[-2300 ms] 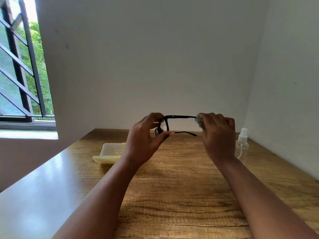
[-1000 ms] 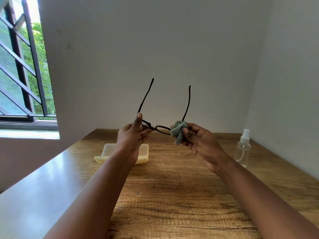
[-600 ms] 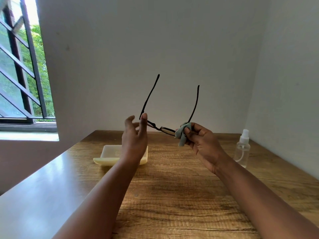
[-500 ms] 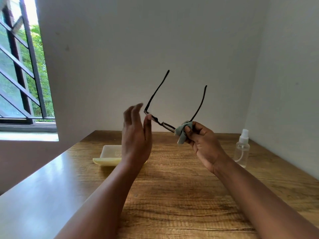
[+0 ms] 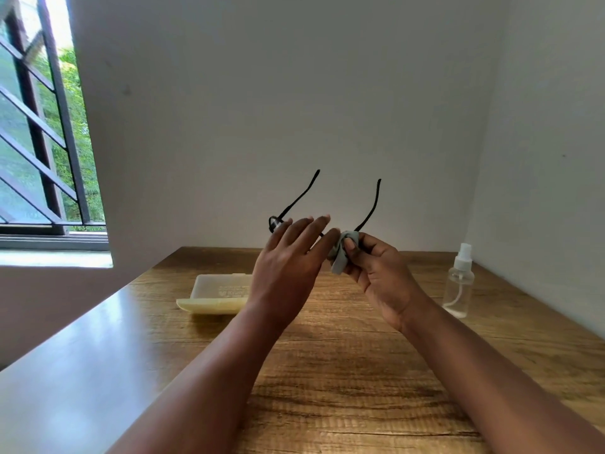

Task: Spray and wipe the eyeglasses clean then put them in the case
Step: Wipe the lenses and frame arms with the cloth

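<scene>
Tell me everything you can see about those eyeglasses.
The eyeglasses have a thin black frame, held in the air above the table. Both temple arms are unfolded and point up, away from the person. The right hand pinches one lens end through a grey-green cloth. The left hand, fingers straight, covers most of the front; whether it touches is unclear.

A wooden table [image 5: 327,371] meets plain white walls [image 5: 278,109]; daylight enters a barred window [image 5: 42,132] far left.

Case [image 5: 219,291] left of bottle [image 5: 458,283]
</scene>
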Tool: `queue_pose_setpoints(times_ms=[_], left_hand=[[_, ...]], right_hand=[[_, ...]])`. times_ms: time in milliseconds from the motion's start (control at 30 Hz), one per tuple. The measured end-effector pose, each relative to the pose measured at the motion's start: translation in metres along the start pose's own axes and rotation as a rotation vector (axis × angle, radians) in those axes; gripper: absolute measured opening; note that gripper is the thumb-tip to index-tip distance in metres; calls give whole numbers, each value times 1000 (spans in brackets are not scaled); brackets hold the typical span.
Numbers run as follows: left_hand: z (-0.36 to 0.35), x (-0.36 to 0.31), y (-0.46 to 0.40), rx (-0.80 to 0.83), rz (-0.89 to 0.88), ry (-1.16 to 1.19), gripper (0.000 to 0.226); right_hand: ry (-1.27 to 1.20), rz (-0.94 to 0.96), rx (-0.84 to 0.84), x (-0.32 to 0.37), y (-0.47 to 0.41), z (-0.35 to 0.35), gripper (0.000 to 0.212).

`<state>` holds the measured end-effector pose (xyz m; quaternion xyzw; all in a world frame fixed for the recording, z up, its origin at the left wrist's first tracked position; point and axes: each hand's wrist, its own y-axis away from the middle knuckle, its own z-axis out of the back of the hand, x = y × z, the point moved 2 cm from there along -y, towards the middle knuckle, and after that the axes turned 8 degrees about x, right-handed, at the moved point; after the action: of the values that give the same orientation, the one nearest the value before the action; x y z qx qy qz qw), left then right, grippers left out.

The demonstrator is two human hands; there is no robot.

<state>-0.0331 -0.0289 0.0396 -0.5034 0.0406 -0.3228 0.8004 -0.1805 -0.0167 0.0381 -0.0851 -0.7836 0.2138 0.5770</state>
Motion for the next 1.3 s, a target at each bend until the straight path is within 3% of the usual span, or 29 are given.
queue_pose_setpoints(times_ms=[200, 400, 733, 967, 1300], left_hand=[[3, 0, 0, 21, 71, 77, 56], [-3, -2, -2, 66, 4, 153, 33], [-6, -10, 0, 56, -96, 197, 29], [-4, -12, 2, 88, -138, 191, 31], [-6, 3, 3, 104, -42, 156, 33]], right_hand=[[-24, -22, -2, 3, 1, -3, 22], [-52, -79, -41, 8, 3, -2, 14], [-190, -105, -274, 30, -4, 34, 9], [-275, -9, -460, 32, -8, 57, 45], [-80, -143, -213, 11, 5, 5, 74]])
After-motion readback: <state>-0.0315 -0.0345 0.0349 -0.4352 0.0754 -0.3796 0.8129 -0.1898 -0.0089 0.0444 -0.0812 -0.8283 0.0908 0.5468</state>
